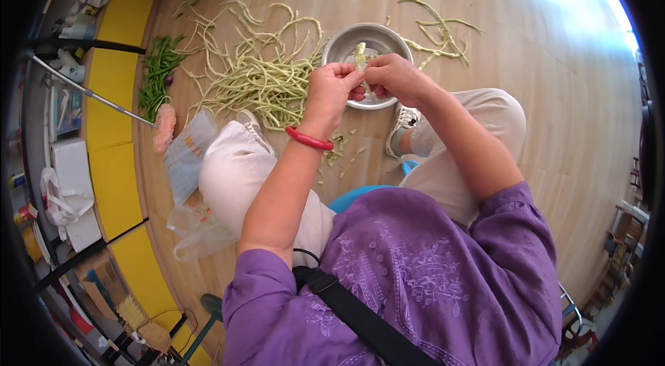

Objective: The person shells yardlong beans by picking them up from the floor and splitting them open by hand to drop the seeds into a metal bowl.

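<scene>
Both my hands meet over a round metal bowl (pixel 333 47) on the wooden floor. My left hand (pixel 334 91), below a red bangle (pixel 309 138) on the wrist, has its fingers closed around a pale green bean piece (pixel 360 54) that sticks up between the hands. My right hand (pixel 396 78) is pinched at the same spot; its fingertips touch or nearly touch the piece, and what they hold is too small to make out. A large heap of long pale green beans (pixel 267 85) lies left of the bowl. More long beans (pixel 443 37) lie to its right.
Green peppers (pixel 156 78), a pink fluffy duster head (pixel 164 128) and plastic bags (pixel 190 155) lie on the left. Bean scraps (pixel 336 151) are scattered between my feet. Yellow-fronted shelving (pixel 111 103) runs along the left edge. A blue seat (pixel 357 195) shows beneath me.
</scene>
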{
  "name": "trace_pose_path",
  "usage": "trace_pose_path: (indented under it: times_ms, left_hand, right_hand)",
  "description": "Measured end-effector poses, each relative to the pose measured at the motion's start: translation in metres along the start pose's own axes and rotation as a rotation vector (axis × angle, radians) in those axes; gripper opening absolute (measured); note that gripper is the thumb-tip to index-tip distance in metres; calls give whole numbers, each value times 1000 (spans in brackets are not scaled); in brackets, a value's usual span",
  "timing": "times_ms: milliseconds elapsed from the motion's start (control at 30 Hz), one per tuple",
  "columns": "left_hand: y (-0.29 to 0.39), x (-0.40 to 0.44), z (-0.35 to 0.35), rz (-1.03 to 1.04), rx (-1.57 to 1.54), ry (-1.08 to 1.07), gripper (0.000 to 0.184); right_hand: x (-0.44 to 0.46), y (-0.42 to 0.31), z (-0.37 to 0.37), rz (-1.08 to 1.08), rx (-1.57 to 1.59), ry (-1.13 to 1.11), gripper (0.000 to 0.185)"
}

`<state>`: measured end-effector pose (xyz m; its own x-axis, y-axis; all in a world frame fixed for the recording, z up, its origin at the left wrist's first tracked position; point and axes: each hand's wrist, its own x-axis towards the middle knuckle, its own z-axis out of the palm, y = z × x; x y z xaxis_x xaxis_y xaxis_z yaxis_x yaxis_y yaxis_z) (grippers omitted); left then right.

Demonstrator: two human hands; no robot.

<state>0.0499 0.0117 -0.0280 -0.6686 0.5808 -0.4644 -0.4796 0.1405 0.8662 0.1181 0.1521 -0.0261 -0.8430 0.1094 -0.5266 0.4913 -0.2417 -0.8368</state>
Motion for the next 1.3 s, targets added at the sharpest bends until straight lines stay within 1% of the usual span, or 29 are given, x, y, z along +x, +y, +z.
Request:
trace_pose_path:
  times_ms: [67, 133, 167, 200, 233, 267, 333, 367, 433, 467, 533, 667, 767, 867, 967, 1033, 1100, 1300]
  left_hand:
    - [-4, 5, -2, 15, -6, -46, 10]
    - [-5, 7, -4, 13, -9, -60, 11]
    - [5, 0, 5, -14, -21, -13, 10]
    - [5, -2, 6, -1, -36, -5, 10]
    - [3, 0, 6, 0, -89, -40, 6]
    - [5, -2, 10, -43, -165, -11, 6]
    - [5, -3, 11, -110, -235, -23, 11]
    - [4, -3, 6, -144, -262, -76, 12]
    - [2, 1, 2, -158, -306, -114, 11]
    - [1, 1, 1, -166, -317, -124, 10]
    - [1, 1, 2, -150, -277, -107, 9]
    - [4, -3, 4, -111, -234, -90, 7]
    - [9, -6, 2, -117, -235, -125, 6]
    - [7, -5, 0, -142, -235, -131, 8]
    - [-3, 2, -6, -194, -266, -129, 13]
    - [-5, 2, -7, -229, -296, -118, 18]
    - [-5, 3, -6, -214, -299, -136, 18]
    - [-10, 7, -7, -186, -307, -173, 14]
  right_hand:
    - [4, 4, -4, -16, -16, 11, 15]
    - [5, 2, -5, 39, -33, 7, 15]
    - [5, 4, -6, 1, -47, 45, 15]
    - [-5, -12, -3, 33, -176, 69, 17]
    - [-8, -14, -6, -1, -224, 45, 20]
    - [-3, -7, -5, -13, -261, 96, 24]
    - [-3, -4, -1, -131, -314, 126, 22]
    - [-1, -2, 0, -139, -299, 119, 23]
    - [1, 0, 0, -154, -230, 75, 22]
    - [0, 1, 1, -111, -130, 40, 22]
    - [-4, -1, -1, -95, 25, -6, 21]
    - [0, 2, -2, -56, 122, -26, 19]
    - [-2, 1, 0, -60, 161, -8, 19]
    - [7, 6, 1, -49, -153, 93, 20]
    - [2, 6, 3, -304, -407, 164, 23]
    - [-1, 5, 6, -318, -489, 178, 24]
    - [-4, 0, 8, -314, -545, 188, 24]
    - [-6, -1, 5, -358, -518, 215, 23]
